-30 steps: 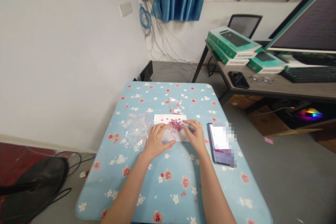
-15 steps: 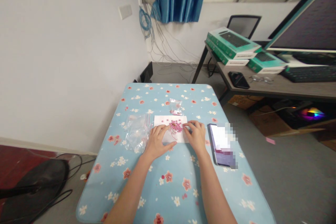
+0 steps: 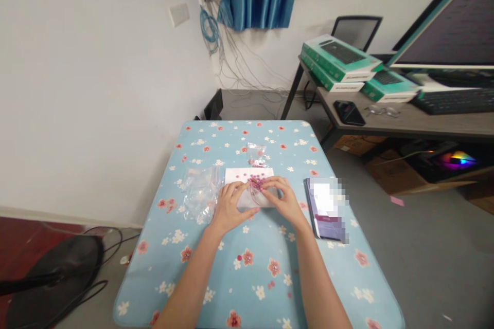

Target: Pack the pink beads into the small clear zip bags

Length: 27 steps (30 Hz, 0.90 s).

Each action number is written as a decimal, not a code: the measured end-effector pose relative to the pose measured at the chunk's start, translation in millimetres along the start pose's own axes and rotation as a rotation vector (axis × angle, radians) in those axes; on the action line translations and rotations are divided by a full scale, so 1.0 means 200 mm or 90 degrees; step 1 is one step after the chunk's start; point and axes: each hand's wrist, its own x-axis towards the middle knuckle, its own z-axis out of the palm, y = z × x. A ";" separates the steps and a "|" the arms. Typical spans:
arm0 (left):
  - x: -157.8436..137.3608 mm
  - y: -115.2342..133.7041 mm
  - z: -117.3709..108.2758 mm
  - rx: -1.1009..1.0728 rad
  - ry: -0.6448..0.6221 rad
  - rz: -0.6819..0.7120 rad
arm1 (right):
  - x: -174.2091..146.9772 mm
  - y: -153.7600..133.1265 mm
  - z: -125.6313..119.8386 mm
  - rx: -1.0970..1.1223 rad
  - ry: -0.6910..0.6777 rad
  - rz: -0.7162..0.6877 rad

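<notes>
A small pile of pink beads (image 3: 255, 181) lies on a white sheet of paper (image 3: 232, 174), with a few loose beads along its back. My left hand (image 3: 230, 204) rests over the paper's left side, thumb spread well away from the fingers, fingertips beside the pile. From near those fingertips a thin red thread (image 3: 252, 197) curves across the paper. My right hand (image 3: 284, 197) reaches in from the right. Its fingertips touch the pile's right edge, with a gap between thumb and fingers; whether a bead sits between the tips is too small to see.
Clear plastic bags (image 3: 200, 193) lie left of the paper, and a small zip bag (image 3: 257, 154) with pink pieces lies behind it. To the right is a phone (image 3: 326, 211). The flowered table (image 3: 154, 267) stands near a desk (image 3: 409, 126) with keyboard boxes (image 3: 339, 64).
My right hand has moved left, from the paper's right side onto the edge of the bead pile. The left hand has stayed in place. The view has shifted slightly.
</notes>
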 end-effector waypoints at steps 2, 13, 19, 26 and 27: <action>0.00 0.00 0.00 0.000 -0.001 0.001 | 0.00 -0.02 0.01 0.016 -0.028 -0.005; 0.01 0.01 -0.01 0.001 0.000 0.009 | 0.00 -0.04 0.05 0.019 -0.006 -0.016; 0.00 0.01 -0.01 -0.003 -0.002 0.010 | 0.00 0.05 -0.01 -0.064 0.137 0.019; 0.00 0.01 -0.02 -0.005 -0.013 -0.005 | -0.03 0.13 -0.05 -0.250 0.087 0.045; 0.00 0.01 -0.02 -0.006 -0.012 -0.006 | -0.03 0.14 -0.05 -0.267 0.075 0.043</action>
